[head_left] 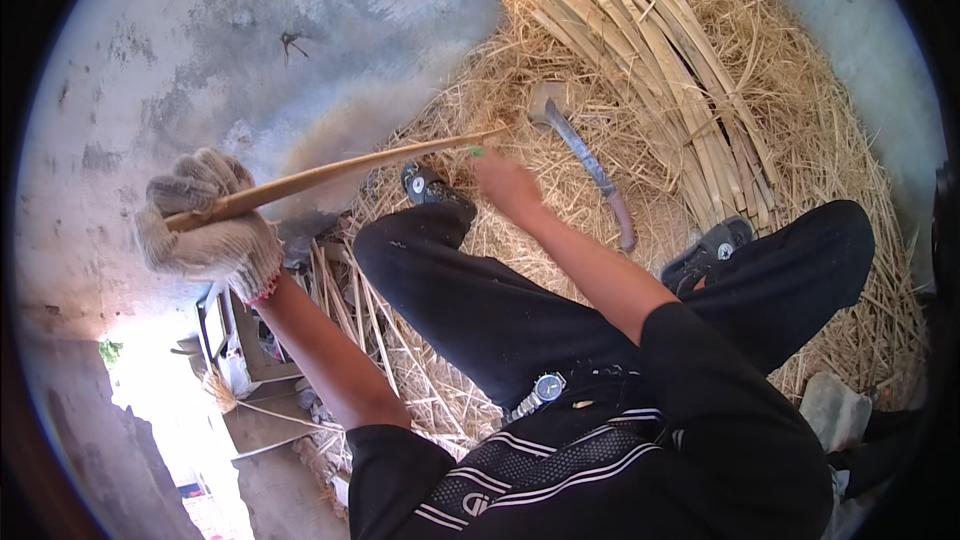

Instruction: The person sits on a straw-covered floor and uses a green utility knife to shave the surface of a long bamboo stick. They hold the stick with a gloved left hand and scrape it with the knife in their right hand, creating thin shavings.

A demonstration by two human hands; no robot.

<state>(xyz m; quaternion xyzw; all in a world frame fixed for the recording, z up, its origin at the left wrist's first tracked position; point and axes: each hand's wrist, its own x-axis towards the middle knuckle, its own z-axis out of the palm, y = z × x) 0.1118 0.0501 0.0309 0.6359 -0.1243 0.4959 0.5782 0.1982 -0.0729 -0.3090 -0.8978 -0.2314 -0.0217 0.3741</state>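
My left hand (208, 225), in a knitted work glove, is closed around one end of a long thin bamboo strip (340, 172) that runs rightward. My bare right hand (505, 183) reaches forward over my left knee, its fingers at the strip's far end; whether it grips the strip is unclear because of blur. A curved knife with a pale handle (590, 172) lies on the straw just beyond my right hand. My legs in black trousers spread across the lower view.
A pile of split bamboo strips (660, 70) lies on loose straw (840, 170) ahead and to the right. Grey concrete floor (230, 50) fills the upper left. Thin sticks (345, 305) lie beside my left leg. Sandals (712, 252) are on my feet.
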